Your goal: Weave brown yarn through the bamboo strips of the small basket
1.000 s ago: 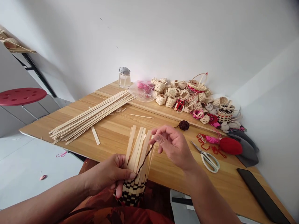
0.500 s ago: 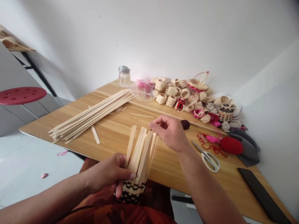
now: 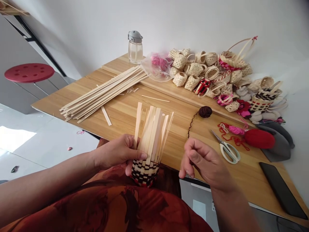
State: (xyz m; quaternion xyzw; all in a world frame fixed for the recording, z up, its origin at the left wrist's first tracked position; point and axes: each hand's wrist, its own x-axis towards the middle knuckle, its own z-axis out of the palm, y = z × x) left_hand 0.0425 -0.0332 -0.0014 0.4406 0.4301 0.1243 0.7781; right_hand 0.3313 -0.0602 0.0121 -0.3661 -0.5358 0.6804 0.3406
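My left hand [image 3: 125,153] is closed around the side of a half-woven basket [image 3: 145,170], thumb pressed on its pale upright strips. Dark yarn and pale strips form a checked band low on the basket, with a bit of red at the bottom. The strips stand up loose and uneven above the band. To the right, over the table's front edge, my right hand [image 3: 202,161] is curled with thumb against fingers. Dark brown yarn [image 3: 190,124] runs from a ball [image 3: 205,111] down to these fingers; its far end is hidden.
A bundle of flat strips [image 3: 103,93] lies at left. Behind are a lidded bottle [image 3: 135,48], a plastic bag [image 3: 156,67] and several small woven baskets [image 3: 193,82]. Scissors [image 3: 227,149], red yarn [image 3: 259,138] and a black phone-like slab [image 3: 282,190] lie at right. A red stool [image 3: 29,72] stands left.
My right hand has moved from the strip tops down and right, away from the basket. Yarn now stretches from the ball toward it. My left hand still holds the basket; the view has tilted down.
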